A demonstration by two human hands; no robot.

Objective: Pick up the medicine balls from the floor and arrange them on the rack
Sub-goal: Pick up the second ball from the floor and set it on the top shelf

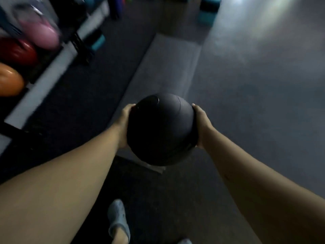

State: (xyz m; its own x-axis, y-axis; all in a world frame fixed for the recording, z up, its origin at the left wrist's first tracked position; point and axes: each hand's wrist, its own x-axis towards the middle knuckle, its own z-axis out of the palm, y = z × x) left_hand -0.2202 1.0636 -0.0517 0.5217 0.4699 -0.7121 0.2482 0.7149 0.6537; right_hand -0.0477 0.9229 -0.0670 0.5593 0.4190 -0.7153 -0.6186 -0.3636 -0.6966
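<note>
Nearby, at far left, a dark rack [77, 44] held pink [42, 34], red [16, 51] and orange [9, 81] balls. Left hand [125, 124] and right hand [202, 127] pressed open palms, fingers spread, against a smooth black ball [161, 129] above the grey floor [255, 103].

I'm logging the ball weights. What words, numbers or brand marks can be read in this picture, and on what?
None can be read.
Black medicine ball, held between left hand and right hand: faint curved embossed lines only, no legible text.
Orange ball, red ball, pink ball: blurred, nothing legible.
</note>
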